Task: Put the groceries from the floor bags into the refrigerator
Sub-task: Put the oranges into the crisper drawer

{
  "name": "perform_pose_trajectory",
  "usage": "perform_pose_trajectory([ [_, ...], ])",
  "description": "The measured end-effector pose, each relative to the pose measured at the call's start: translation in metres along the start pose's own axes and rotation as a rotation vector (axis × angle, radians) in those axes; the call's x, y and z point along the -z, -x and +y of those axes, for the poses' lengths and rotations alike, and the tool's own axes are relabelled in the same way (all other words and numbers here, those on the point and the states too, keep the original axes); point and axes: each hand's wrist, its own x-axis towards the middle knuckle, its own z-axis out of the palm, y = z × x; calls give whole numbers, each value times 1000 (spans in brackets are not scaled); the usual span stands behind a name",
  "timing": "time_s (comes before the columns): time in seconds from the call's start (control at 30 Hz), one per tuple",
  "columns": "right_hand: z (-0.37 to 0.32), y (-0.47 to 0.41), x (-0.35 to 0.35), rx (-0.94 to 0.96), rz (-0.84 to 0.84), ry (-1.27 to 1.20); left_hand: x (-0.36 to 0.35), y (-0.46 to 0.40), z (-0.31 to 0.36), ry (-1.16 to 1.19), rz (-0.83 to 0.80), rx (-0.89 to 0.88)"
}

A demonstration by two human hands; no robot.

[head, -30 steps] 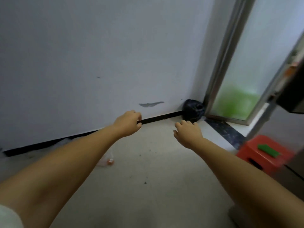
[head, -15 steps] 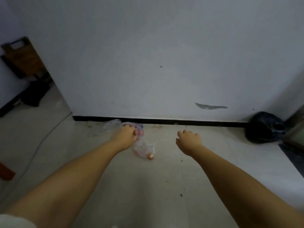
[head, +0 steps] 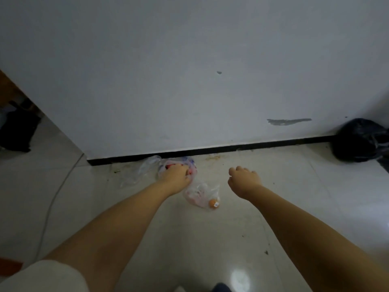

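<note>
The left hand (head: 176,174) reached into a clear bag (head: 181,165) by the wall; its grip could not be told. The right hand (head: 244,179) hung loosely curled, holding nothing. A second bag (head: 201,196) lay just beside. Recommended: grasp the bag's gathered neck, lift vertically, and support underneath.

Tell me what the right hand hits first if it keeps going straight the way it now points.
Probably bare floor, then the black baseboard under the wall. The right hand points forward, holding nothing, and the clear bag lies off to its left. Depth is unclear from this one view.
</note>
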Motion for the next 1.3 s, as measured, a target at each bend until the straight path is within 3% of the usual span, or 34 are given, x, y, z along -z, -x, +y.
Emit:
perform_pose_trajectory([
  [0.23, -2, -93, -31, -103, -91, -70, -34, -103, -28, -8, -172, -90],
  [0.47, 2, -201, -104, -185, -225, -155, -93, -211, -69, 111, -281, -38],
  [0.8, 13, -352, -342, -316, -292, -372, -334, -351, -162, 83, -565, 7],
  [1.0, 28, -435, -466, -196, -225, -483, -464, -424, -196, 93, -653, 15],
  [1.13, 33, -476, -533, -29, -472, -371, -528, -492, -206, 62, -714, -61],
  [1.2, 35, -485, -558, 43, -600, -261, -541, -532, -214, 80, -617, -101],
  [1.3, 39, -480, -582, 57, -733, -156, -535, -577, -227, -88, -497, -132],
])
